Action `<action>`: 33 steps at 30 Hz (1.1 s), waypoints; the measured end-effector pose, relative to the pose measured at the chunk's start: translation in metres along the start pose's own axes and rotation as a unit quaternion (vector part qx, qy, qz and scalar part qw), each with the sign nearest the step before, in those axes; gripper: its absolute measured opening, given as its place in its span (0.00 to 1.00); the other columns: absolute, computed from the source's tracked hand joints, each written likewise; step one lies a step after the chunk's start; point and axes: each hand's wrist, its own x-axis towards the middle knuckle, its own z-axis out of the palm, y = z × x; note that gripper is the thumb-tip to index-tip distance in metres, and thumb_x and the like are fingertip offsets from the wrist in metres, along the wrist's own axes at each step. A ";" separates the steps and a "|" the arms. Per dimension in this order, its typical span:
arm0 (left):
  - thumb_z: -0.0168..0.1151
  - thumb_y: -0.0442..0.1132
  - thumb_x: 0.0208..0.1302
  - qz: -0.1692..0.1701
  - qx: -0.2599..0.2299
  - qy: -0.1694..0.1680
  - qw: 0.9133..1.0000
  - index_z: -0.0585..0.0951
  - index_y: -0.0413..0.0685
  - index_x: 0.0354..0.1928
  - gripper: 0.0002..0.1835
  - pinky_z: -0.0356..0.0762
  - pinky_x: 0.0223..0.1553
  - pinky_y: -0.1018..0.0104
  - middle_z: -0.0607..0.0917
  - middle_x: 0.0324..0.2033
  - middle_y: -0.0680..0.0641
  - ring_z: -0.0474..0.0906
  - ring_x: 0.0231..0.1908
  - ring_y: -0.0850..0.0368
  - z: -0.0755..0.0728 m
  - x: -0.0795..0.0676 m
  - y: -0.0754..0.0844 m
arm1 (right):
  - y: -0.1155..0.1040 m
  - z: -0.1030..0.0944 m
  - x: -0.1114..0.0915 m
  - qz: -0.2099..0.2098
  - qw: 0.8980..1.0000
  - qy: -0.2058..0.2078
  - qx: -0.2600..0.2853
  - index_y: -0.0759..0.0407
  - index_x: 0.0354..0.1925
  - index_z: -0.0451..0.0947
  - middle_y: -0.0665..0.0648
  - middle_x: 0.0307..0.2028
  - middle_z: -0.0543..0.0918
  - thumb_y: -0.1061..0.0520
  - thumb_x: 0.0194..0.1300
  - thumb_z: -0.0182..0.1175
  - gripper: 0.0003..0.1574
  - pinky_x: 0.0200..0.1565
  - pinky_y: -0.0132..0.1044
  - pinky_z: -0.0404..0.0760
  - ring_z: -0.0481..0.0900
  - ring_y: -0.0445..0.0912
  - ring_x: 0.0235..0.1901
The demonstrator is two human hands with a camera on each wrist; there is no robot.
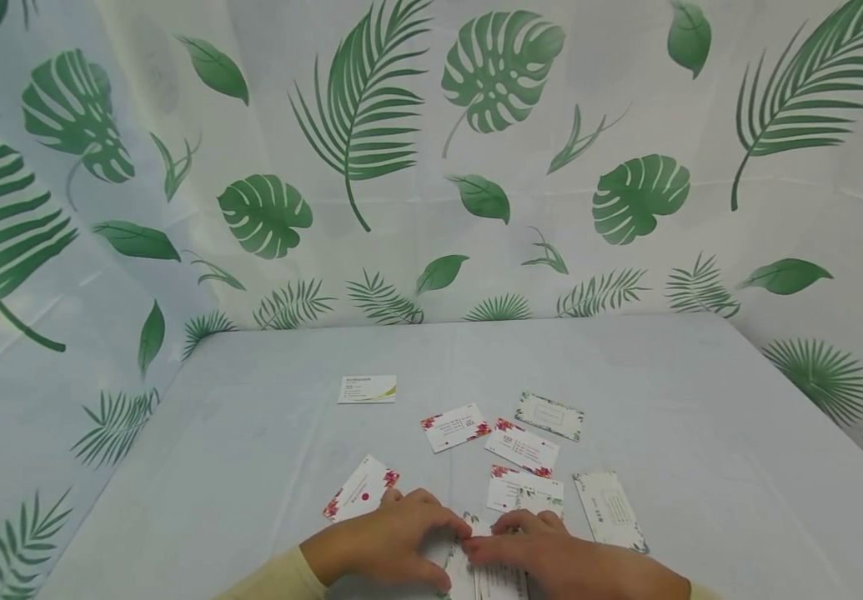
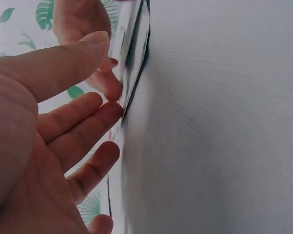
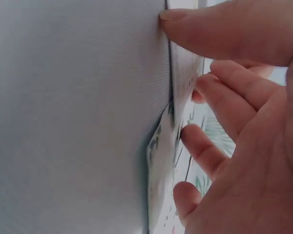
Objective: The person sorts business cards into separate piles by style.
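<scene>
My left hand is low in the middle of the head view, fingertips right at the left side of a group of white cards with green leaf print. Its thumb and fingers stand apart in the left wrist view, with nothing pinched between them. From the right, my right hand reaches over the same leaf-print cards, covering part of them. Its thumb touches a card's edge in the right wrist view, and the other fingers are loosely bent. One leaf-print card there tilts against another.
Red-flowered business cards lie beyond my hands, and another flowered card beside the left hand. Leaf-print cards lie to the right. A yellow-striped card sits farther back on the pale table.
</scene>
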 end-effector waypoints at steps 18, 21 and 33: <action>0.63 0.53 0.51 -0.012 -0.026 0.004 1.000 0.75 0.60 0.51 0.24 0.57 0.42 0.61 0.74 0.45 0.67 0.63 0.48 0.70 0.001 -0.015 -0.001 | 0.003 0.007 0.017 -0.098 0.974 0.141 -0.147 0.40 0.50 0.71 0.34 0.43 0.72 0.37 0.50 0.61 0.28 0.40 0.41 0.60 0.61 0.41 0.44; 0.63 0.53 0.51 -0.010 -0.027 0.008 1.000 0.74 0.60 0.52 0.24 0.57 0.42 0.62 0.74 0.45 0.67 0.63 0.48 0.70 0.002 -0.015 -0.002 | 0.004 0.008 0.018 -0.113 0.962 0.172 -0.182 0.42 0.46 0.73 0.35 0.41 0.74 0.43 0.45 0.66 0.27 0.41 0.42 0.59 0.63 0.41 0.44; 0.64 0.53 0.51 -0.026 -0.040 0.003 0.999 0.75 0.60 0.52 0.24 0.57 0.44 0.61 0.73 0.45 0.68 0.63 0.48 0.70 0.001 -0.015 -0.001 | 0.005 0.001 0.010 -0.073 0.987 0.081 -0.114 0.34 0.52 0.69 0.35 0.41 0.71 0.33 0.54 0.56 0.27 0.39 0.42 0.59 0.62 0.37 0.42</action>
